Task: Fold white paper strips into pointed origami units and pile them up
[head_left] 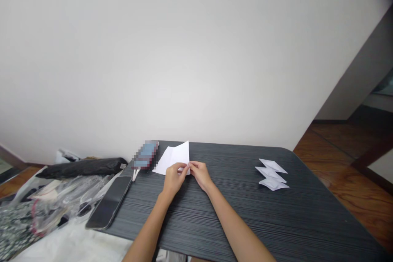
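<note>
While the phone (109,202) hangs half off the table's (233,213) left edge, a careless elbow could tip it onto the clutter. Further in, my left hand (173,179) and right hand (200,174) meet at the near corner of the white paper (174,157), fingertips pinching it, I think; the grip is small in view. Uneven pressure would skew the crease. Well to the right, three folded pieces (272,174) could scatter.

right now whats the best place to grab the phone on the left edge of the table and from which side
Probably by its long edges near the lower end, coming from above. The phone lies flat, screen up, and that end overhangs the table edge onto plastic bags, so fingers can get under it. Both the left hand and right hand pinch the folded paper.
</note>
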